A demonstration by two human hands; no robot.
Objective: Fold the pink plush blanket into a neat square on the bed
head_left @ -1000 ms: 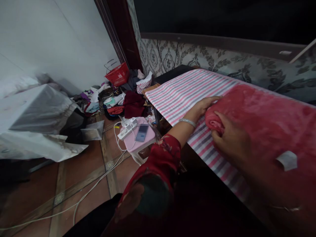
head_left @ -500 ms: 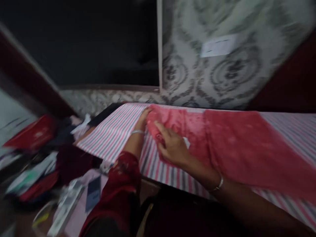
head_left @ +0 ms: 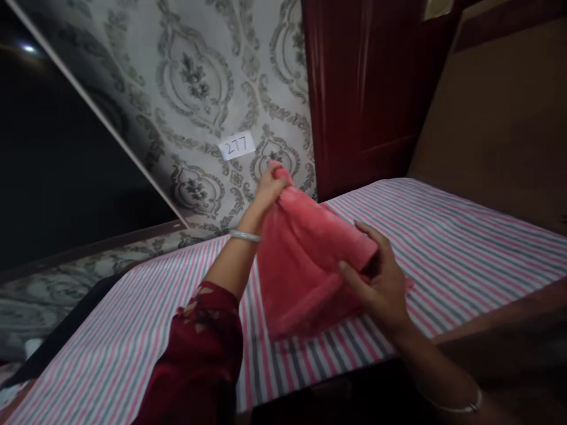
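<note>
The left hand (head_left: 269,188) pinches the top corner of a pink fleece cloth (head_left: 305,260), lifting it above the tabletop (head_left: 443,230), close to the patterned wallpaper (head_left: 199,88) and just below a paper label reading 277 (head_left: 237,145). The right hand (head_left: 381,283) grips the cloth's lower right edge, fingers curled around a fold. The cloth's bottom rests on the striped cover near the tabletop's front edge. To the right, the striped surface lies bare up to the dark red door (head_left: 358,88).
</note>
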